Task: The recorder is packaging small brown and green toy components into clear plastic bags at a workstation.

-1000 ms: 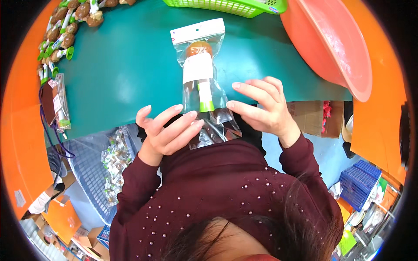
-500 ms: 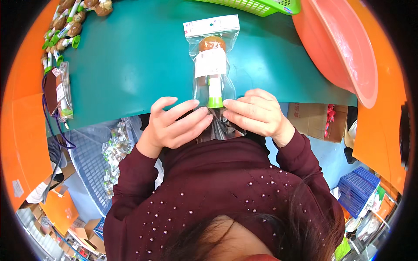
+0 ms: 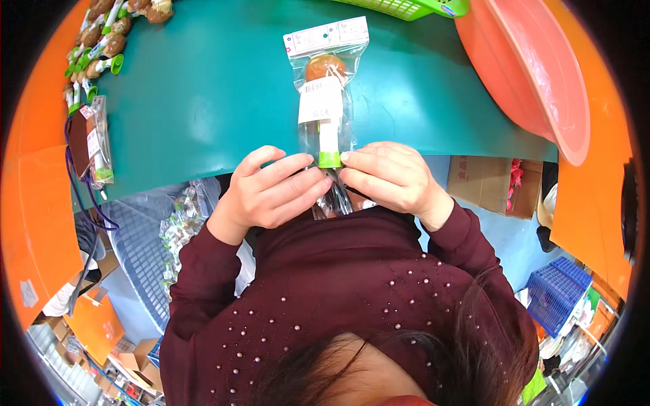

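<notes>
A clear plastic bag (image 3: 326,101) with a white header card lies on the teal table (image 3: 203,101). Inside it is a toy with a brown round head, a white label and a green base. My left hand (image 3: 267,189) and my right hand (image 3: 386,179) pinch the bag's near end from both sides, just below the green base. The bag's open end crumples between my fingers at the table's front edge.
Several loose brown-and-green toys (image 3: 101,47) lie at the far left, with one bagged toy (image 3: 98,145) beside them. A green basket (image 3: 406,7) and an orange-pink basin (image 3: 535,74) stand at the back right. A blue crate (image 3: 145,257) with small packets sits below the table's left.
Both hands closed in from apart onto the bag's near end and now pinch it. The bag has narrowed and straightened between them.
</notes>
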`<action>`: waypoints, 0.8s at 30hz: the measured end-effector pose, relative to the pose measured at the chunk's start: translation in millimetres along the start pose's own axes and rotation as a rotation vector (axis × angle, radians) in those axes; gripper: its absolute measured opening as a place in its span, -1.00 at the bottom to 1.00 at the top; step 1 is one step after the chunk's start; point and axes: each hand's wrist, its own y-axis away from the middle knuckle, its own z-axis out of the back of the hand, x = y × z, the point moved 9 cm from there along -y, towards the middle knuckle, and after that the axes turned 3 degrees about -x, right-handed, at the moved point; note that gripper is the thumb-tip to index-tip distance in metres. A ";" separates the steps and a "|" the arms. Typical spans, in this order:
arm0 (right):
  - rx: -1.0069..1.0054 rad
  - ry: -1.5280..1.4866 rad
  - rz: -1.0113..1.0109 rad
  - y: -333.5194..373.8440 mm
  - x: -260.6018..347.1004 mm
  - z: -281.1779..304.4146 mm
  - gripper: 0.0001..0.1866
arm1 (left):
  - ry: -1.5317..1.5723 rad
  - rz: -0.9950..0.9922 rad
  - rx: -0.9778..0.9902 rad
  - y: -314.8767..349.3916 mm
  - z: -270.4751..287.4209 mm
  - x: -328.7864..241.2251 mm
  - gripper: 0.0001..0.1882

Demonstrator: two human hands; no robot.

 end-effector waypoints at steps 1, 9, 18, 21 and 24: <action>-0.011 -0.011 -0.014 1.2 -1.0 -0.9 -0.79 | 0.001 0.000 0.001 -0.6 0.2 -0.1 -0.84; -0.073 -0.136 -0.260 3.0 -23.0 11.1 -0.85 | 0.294 0.258 0.054 -12.8 -3.1 28.3 -0.82; -0.129 -0.292 -0.738 11.4 -46.5 13.7 -0.90 | 0.376 0.731 -0.001 -0.9 -9.0 45.0 -0.96; -0.158 -0.349 -0.847 19.6 -51.3 11.8 -0.89 | 0.410 0.895 -0.098 1.3 -12.4 46.6 -0.94; -0.201 -0.396 -0.921 21.8 -55.2 10.9 -0.87 | 0.357 0.997 -0.151 2.3 -14.8 47.3 -0.89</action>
